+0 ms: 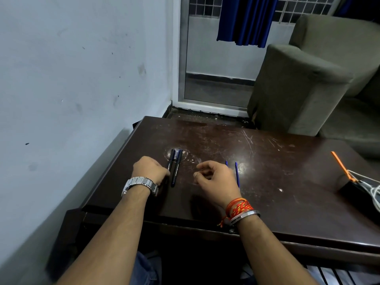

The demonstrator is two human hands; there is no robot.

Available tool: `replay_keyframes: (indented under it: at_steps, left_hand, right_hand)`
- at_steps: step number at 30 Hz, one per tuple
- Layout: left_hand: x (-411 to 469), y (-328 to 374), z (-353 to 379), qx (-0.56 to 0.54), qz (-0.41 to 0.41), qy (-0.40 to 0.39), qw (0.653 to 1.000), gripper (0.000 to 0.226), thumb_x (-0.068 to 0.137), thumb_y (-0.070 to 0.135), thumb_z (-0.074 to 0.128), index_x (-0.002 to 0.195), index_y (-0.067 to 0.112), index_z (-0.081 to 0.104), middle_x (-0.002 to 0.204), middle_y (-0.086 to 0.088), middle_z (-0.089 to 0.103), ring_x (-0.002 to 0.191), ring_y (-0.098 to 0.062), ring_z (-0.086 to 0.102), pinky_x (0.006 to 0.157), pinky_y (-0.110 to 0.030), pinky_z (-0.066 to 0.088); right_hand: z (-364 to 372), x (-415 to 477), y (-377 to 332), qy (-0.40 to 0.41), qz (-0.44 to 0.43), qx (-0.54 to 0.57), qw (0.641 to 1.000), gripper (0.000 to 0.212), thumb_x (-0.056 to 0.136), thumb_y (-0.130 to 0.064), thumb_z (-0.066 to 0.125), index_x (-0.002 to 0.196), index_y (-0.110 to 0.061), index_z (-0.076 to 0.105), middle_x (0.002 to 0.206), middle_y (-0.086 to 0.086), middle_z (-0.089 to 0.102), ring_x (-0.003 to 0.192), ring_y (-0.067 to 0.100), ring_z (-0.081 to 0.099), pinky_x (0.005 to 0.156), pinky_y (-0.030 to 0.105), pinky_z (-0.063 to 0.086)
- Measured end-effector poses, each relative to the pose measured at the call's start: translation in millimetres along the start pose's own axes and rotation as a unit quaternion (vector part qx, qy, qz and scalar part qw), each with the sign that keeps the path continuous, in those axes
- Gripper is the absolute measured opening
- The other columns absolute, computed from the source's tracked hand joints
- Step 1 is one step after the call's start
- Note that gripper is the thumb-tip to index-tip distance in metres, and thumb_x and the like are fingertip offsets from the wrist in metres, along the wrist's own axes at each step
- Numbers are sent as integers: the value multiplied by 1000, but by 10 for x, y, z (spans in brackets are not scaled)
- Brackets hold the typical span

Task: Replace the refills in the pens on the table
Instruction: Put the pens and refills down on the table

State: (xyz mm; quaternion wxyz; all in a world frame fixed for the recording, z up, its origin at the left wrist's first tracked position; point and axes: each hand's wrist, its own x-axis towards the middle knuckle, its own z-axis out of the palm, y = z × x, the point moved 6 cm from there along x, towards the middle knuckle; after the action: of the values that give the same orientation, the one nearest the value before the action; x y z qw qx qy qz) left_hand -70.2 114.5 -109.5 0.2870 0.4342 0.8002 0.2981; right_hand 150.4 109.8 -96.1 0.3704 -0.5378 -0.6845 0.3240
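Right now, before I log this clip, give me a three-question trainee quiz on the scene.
1. True or false: the left hand touches the dark pens.
2. The blue refills lie on which side of the right hand? A) left B) right
3. Fill in: the right hand's grip is ____.

Key: 1 true, at the leftmost pen; 2 B; 3 empty, fingers loosely curled above the table.

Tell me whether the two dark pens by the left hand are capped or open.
Cannot tell for certain. Both dark pens lie flat and side by side on the table, looking whole, but their ends are too small and dark to show caps.
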Motion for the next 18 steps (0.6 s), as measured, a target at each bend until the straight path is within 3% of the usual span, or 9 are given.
replay_keyframes:
  at_steps: [4,12,18]
  left_hand:
    - [-85,44,15,18,-7,-20,1000,19,48,25,81,54,10,72,51,-4,69,51,-20,69,48,-23,55]
    - [-83,88,22,5,6,-28,1000,13,61,17,84,69,10,77,68,-13,72,62,-26,68,55,-27,53]
    - [-88,99,23,2,6,-27,1000,12,62,16,83,71,10,77,70,-13,73,67,-27,71,58,-28,55]
  right_hand:
    - [26,-24,-21,-8,-1,-3,1000,14,84,-28,71,84,-40,63,84,-9,73,81,5,71,79,26,60]
    - [-8,-40,-43,0,-3,-13,1000,10,85,-27,72,90,-34,67,82,-12,70,77,0,67,67,7,52]
    - [-17,-44,-57,-1,-2,-19,1000,12,85,-28,73,88,-36,65,81,-13,70,77,-1,67,65,6,50]
